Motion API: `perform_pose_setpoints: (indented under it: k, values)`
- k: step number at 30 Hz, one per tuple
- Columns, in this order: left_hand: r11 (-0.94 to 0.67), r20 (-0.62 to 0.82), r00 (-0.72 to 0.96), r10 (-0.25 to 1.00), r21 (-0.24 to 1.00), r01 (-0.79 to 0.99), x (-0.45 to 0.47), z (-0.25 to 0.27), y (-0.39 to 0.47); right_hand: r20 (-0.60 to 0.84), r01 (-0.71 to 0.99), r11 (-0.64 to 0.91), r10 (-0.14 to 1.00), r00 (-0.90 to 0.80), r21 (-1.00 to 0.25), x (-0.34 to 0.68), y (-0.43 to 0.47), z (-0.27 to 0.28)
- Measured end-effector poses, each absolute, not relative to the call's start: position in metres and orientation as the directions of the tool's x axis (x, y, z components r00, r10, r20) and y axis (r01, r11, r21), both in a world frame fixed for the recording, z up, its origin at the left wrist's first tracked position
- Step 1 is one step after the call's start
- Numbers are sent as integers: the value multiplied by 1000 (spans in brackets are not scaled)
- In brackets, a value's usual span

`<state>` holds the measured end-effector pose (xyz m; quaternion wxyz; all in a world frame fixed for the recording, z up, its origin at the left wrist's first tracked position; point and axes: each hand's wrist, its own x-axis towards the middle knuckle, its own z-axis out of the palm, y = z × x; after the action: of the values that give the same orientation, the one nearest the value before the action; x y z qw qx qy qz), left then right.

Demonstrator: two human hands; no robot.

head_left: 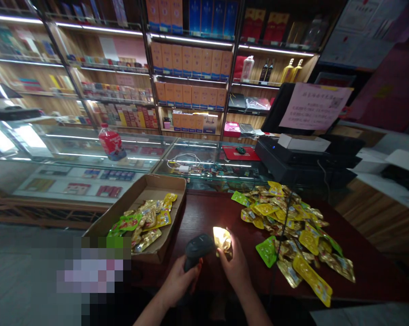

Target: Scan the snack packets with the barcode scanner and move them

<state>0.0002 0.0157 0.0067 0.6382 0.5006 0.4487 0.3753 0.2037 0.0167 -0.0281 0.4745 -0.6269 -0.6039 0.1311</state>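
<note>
My left hand [181,281] is wrapped round the handle of a black barcode scanner [200,246], its head pointing right. Light falls on a gold snack packet [222,239] that my right hand [234,262] grips just in front of the scanner. To the right, a heap of snack packets [275,210] in gold, yellow and green is spread over the dark red table [199,213]. On the left stands a shallow cardboard box [172,183] with several packets [152,217] of the same kinds inside.
Behind the table runs a glass counter [140,140] bearing a red-labelled bottle [111,144], a white cable [184,165] and a mouse [240,150] on a red mat. A monitor [275,108] with a pink notice stands at the right. Stocked shelves [191,77] line the back wall.
</note>
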Motion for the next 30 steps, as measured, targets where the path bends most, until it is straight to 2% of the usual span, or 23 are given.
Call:
perform_pose_setpoints:
  k: [11,24,30]
  values:
    - [238,-224,296,928,971,-9,1,9,17,436,654,248,889,140,-715,202,13,-21]
    - [225,-214,295,931,974,-1,2,13,16,438,671,233,886,152,-704,201,13,-22]
    - [216,-209,288,934,976,9,0,7,15,412,626,230,897,161,-745,202,13,-20]
